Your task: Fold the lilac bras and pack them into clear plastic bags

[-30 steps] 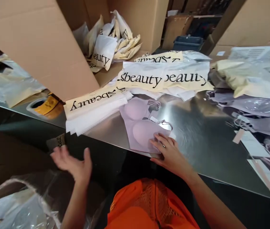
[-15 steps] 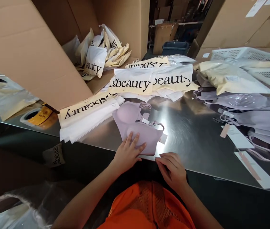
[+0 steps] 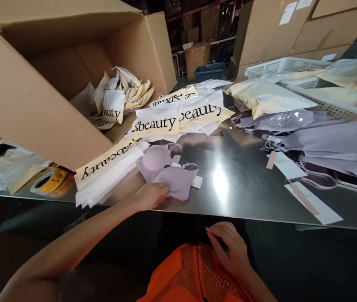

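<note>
A folded lilac bra [image 3: 178, 181] lies on the steel table near its front edge, cups up, with straps and small white tags at its right side. My left hand [image 3: 151, 196] is closed on the bra's lower left edge, fingers bent and partly hidden from above. In front of the table edge, close to the orange vest, my right hand [image 3: 229, 247] hovers with its fingers curled together and nothing visible in them. Left of the bra lies a fanned stack of printed plastic bags [image 3: 107, 172].
A large open carton [image 3: 43, 92] holding packed bags stands at left, with a tape roll [image 3: 52, 181] beside it. More printed bags [image 3: 156, 124] lie behind the bra. At right are lilac garments [image 3: 339, 142], tags, a packed bag [image 3: 269, 98] and white baskets [image 3: 285, 65].
My left hand has gone from lying spread on the bra to gripping its lower left edge. My right hand has drawn back off the table edge. The camera view has shifted right.
</note>
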Demonstrator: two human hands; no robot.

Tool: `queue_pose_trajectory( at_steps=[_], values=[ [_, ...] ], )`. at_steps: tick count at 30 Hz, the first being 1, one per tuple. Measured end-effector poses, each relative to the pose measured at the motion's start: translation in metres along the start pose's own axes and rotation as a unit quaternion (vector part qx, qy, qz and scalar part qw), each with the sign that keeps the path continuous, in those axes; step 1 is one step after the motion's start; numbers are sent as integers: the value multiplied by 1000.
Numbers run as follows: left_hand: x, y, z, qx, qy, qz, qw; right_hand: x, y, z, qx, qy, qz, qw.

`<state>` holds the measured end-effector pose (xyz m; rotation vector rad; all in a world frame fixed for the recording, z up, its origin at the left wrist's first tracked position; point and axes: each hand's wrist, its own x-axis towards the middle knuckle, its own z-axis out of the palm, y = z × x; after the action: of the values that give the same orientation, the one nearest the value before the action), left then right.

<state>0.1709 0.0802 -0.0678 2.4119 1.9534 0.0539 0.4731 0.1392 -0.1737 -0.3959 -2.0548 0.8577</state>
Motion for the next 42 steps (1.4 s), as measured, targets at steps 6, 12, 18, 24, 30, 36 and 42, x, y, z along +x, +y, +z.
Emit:
queue_pose_trajectory(
  at_steps=[6,12,18,24,30,36,42],
  values=[
    [97,7,-133,-89,286,-86,950,11,-18,4,258,-87,313,910],
    [165,38,-236,-374,536,-46,755,58,-42,20,645,-202,337,656],
    [110,38,-220,-577,570,-116,573,140,-28,-12,747,150,210,612],
    [23,1,-66,-620,452,-387,511,159,34,-42,468,347,347,734],
    [-52,10,45,-288,288,-511,757,76,44,-39,96,250,323,908],
    [-53,49,59,43,334,-328,883,36,25,-49,-260,164,177,935],
    [-35,47,65,52,233,-266,934,41,29,-52,-362,115,138,915]
  ],
)
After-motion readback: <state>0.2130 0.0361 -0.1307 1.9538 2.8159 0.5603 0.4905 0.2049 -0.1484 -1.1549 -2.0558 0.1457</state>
